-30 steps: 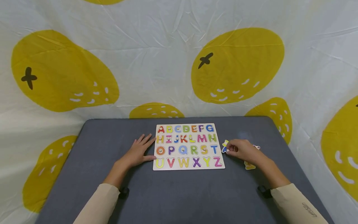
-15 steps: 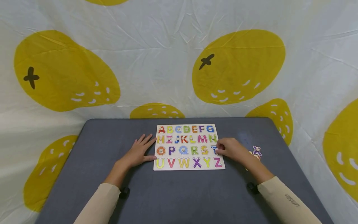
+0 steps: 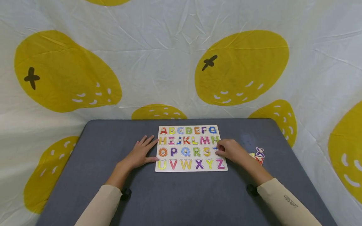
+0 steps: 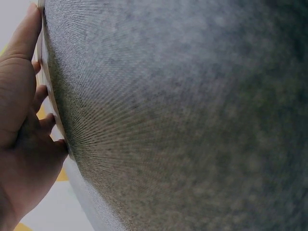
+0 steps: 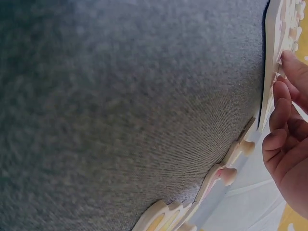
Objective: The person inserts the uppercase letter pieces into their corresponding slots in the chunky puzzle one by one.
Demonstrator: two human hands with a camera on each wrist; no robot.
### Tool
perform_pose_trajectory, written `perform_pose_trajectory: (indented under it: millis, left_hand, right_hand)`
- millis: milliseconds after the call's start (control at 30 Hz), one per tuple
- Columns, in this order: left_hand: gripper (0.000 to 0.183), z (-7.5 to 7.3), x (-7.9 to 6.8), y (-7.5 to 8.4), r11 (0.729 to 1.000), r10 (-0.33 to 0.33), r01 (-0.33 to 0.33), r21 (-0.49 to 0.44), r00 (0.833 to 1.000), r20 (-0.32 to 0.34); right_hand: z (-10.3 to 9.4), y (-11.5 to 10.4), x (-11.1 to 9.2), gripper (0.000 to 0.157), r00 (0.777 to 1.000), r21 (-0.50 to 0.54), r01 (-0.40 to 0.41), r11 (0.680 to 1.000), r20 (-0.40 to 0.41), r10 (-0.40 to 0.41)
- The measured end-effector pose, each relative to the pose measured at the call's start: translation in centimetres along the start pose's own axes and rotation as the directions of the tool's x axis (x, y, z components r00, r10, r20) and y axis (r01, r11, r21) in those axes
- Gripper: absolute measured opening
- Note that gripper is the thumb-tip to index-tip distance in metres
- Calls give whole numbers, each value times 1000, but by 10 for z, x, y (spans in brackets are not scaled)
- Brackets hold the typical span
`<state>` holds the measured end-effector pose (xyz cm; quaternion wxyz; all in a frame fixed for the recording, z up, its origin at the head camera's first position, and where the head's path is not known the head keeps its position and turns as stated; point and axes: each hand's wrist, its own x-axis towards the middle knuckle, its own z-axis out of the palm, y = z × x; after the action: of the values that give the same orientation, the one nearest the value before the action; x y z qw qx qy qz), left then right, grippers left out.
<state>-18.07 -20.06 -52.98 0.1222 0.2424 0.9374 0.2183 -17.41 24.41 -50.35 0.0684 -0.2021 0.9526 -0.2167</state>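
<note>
An alphabet puzzle board (image 3: 192, 171), pale wood with rows of coloured letters, lies on the grey table. My left hand (image 3: 140, 153) rests with spread fingers against its left edge; in the left wrist view the thumb (image 4: 26, 36) and fingertips touch that edge. Over the T place at the board's right side, my right hand (image 3: 229, 149) pinches the small knob of a letter piece. A bit of blue shows beside the fingertips, so it looks like the letter T; the hand hides most of it. In the right wrist view, thumb and finger meet at the knob (image 5: 281, 71).
Right of the board lies a small cluster of loose letter pieces, among them a purple X (image 3: 259, 152) and a red one (image 3: 259, 160). Their knobs (image 5: 228, 175) stick up in the right wrist view. A white cloth with yellow fruit print (image 3: 240, 67) hangs behind the table.
My right hand has moved left from beside the board onto its right edge, carrying the letter piece, then slightly further left. The loose pieces are more uncovered. My left hand has stayed put.
</note>
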Motion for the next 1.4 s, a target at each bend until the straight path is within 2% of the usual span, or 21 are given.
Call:
perform_pose_trajectory:
  millis: [333, 567, 833, 1000, 1167, 1300, 1400]
  left_hand:
    - [93, -2, -1, 1, 1000, -1, 1, 4, 1000, 4]
    - [94, -1, 0, 1, 1000, -5, 5, 4, 1000, 4]
    - [93, 0, 0, -1, 1000, 6, -6, 10, 1000, -6]
    - [92, -3, -2, 1, 1000, 5, -5, -6, 1000, -14]
    - [92, -5, -2, 4, 1000, 3, -3, -4, 1000, -5]
    - [93, -4, -1, 4, 1000, 1, -1, -1, 1000, -3]
    - [92, -4, -1, 3, 1000, 1, -1, 0, 1000, 1]
  right_hand:
    - [-2, 2, -2, 18, 999, 15, -39, 999, 7, 38]
    - [-33, 17, -14, 9, 999, 68, -30, 997, -21, 31]
    - [-61, 40, -30, 12, 998, -13, -36, 999, -54, 35]
    - [-57, 49, -30, 14, 999, 26, -31, 999, -30, 32]
    - [-45, 54, -24, 19, 998, 78, -48, 996, 50, 45]
    - [-39, 54, -16, 17, 993, 75, -59, 995, 109, 51]
    - [-35, 54, -13, 12, 992, 44, -54, 998, 113, 49]
